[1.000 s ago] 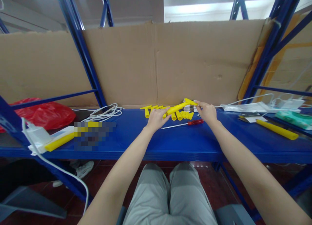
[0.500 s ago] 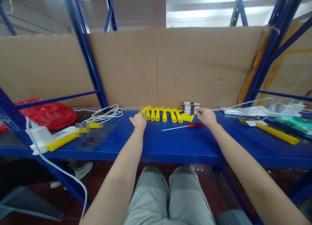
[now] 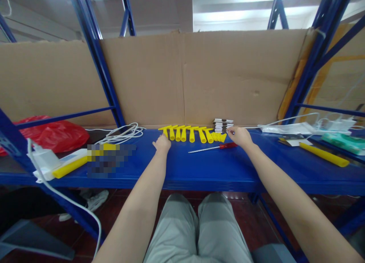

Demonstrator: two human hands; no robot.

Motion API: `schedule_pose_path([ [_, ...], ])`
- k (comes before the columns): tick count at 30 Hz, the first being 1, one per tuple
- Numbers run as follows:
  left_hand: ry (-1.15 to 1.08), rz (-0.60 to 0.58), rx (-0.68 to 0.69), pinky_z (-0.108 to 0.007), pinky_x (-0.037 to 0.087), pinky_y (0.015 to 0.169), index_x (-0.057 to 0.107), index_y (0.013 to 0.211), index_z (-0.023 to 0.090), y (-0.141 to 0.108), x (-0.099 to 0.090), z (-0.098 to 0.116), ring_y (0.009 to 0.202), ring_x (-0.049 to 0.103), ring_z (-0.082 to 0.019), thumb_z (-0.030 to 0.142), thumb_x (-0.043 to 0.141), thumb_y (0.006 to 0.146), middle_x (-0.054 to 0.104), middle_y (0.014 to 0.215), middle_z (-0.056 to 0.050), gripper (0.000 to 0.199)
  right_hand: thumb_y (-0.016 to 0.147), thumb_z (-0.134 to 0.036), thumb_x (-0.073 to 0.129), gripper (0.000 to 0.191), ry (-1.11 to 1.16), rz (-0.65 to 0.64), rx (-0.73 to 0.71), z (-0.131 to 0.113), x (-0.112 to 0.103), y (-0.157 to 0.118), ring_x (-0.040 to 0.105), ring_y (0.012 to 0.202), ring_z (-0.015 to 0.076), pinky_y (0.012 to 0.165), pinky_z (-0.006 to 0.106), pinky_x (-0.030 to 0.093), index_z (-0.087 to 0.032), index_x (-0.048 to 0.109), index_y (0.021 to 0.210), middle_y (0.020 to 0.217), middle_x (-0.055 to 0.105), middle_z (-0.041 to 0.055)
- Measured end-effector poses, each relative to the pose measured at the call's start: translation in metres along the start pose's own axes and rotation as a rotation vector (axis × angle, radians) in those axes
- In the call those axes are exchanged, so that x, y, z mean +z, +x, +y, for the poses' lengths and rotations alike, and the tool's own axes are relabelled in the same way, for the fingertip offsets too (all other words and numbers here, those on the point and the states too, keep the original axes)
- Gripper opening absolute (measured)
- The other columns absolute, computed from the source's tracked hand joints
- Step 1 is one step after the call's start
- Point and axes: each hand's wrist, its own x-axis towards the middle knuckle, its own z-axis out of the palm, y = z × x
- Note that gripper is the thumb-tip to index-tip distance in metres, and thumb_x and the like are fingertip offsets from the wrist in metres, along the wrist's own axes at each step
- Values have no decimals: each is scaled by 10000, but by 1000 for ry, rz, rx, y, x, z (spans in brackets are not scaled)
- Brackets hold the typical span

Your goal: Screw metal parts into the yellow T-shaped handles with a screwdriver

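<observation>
My left hand (image 3: 163, 143) is at the left end of a row of yellow T-shaped handles (image 3: 192, 135). Its fingers close around the lower end of the leftmost T-shaped handle (image 3: 165, 130), with the little-finger side sticking out. My right hand (image 3: 241, 137) is beside a stack of small white packs (image 3: 222, 125) with dark marks. Its fingertips are pinched together; what lies between them is too small to make out. Between the hands, small yellow wedge-like pieces (image 3: 219, 137) overlap in a row. A screwdriver (image 3: 226, 145) with a red handle lies in front of them.
A cardboard sheet (image 3: 228, 76) stands behind the blue shelf (image 3: 199, 168). To the left are a white cable coil (image 3: 125, 133), a power strip (image 3: 68, 156) and a red bag (image 3: 57, 133). A yellow tube (image 3: 325, 154) and a green packet (image 3: 345, 143) lie right.
The leftmost yellow handle has shifted left and now lies more in line with the row. My left hand has drawn slightly back toward me. My right hand stays by the white stack.
</observation>
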Motion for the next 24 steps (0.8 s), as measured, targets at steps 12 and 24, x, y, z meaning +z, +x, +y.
schedule_pose_path([
  [12, 63, 187, 111, -505, 393, 959, 693, 1070, 225, -5, 3, 1, 1161, 519, -306, 144, 433, 834, 584, 1211, -145, 361, 878, -234, 442, 316, -11, -12, -35, 1, 2, 0, 686, 933, 232, 759, 289, 486, -214, 736, 994, 988, 748, 71],
  [24, 100, 60, 92, -500, 375, 980, 633, 1173, 227, -4, 5, 1, 1237, 464, -311, 180, 476, 797, 556, 1291, -147, 411, 867, -233, 451, 315, -8, -18, -56, 4, 5, 1, 688, 935, 239, 771, 299, 490, -210, 739, 993, 994, 748, 74],
])
